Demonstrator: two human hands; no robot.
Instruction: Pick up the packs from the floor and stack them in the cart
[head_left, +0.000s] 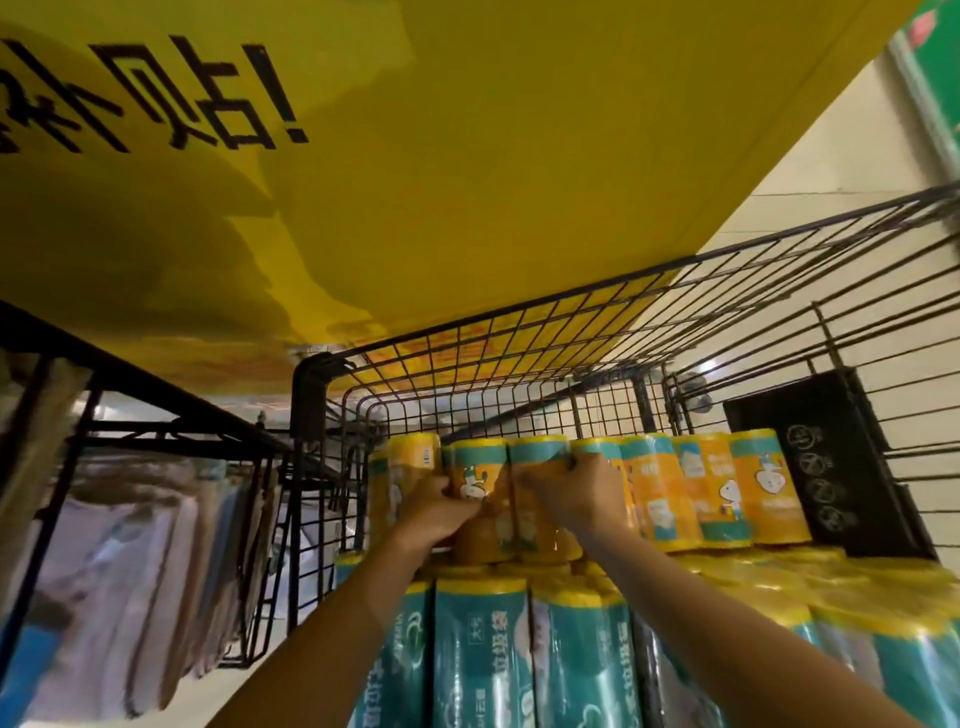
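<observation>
both arms reach into the wire cart (309, 400). the left hand (441, 512) and the right hand (566, 493) hold one pack (480, 465) between them. the pack is orange with a teal band and a little white cartoon dog on it. it is made of a few rolls side by side in clear wrap. the left hand has its fingers curled round the left side of the pack. the right hand grips the right side, with its fingers bent over the rolls. the pack is in the cart, at the left end of a row, close to the cart's back wall.

just to the right, more orange packs (701, 493) stand in the same row, touching each other. the last one stands next to a black box (831, 467) at the right side of the cart. under and in front of the row, teal packs (483, 654) with yellow ends are packed close together, and the orange row sits on top of them.

a big yellow sign (441, 156) with black letters hangs over the cart. on the left is a black rack (171, 415) with clear bags (119, 545) hanging from it. the bags look blurry.
</observation>
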